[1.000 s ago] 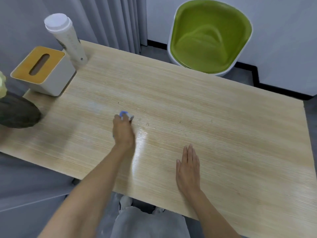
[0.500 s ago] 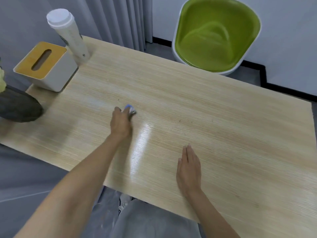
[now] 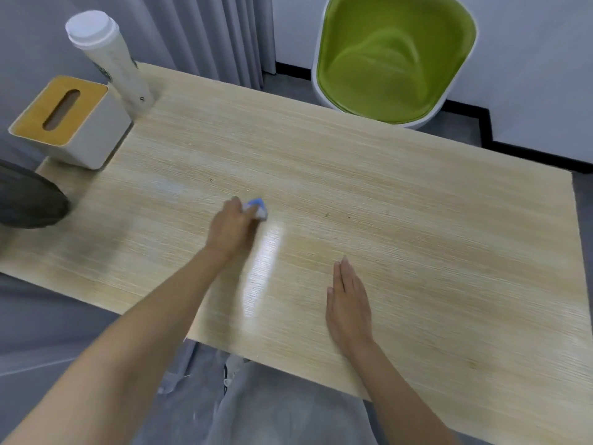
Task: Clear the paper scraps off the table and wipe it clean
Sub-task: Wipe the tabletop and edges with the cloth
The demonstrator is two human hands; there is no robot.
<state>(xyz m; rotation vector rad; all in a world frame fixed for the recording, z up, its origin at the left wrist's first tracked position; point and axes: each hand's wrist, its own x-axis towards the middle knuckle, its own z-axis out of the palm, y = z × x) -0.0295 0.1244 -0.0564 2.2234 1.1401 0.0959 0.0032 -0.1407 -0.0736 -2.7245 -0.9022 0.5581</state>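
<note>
The light wooden table fills most of the view. My left hand presses a small blue and white cloth against the tabletop near its middle; only the cloth's far edge shows past my fingers, which curl over it. My right hand lies flat on the wood near the front edge, fingers straight and together, holding nothing. A few tiny dark specks dot the wood to the right of the cloth. No larger paper scraps are visible.
A white tissue box with a yellow top and a tall white cup with a lid stand at the far left corner. A dark round object sits at the left edge. A green chair stands behind the table.
My left hand has slid the cloth a little to the right and away from me across the table. My right hand has stayed flat in place.
</note>
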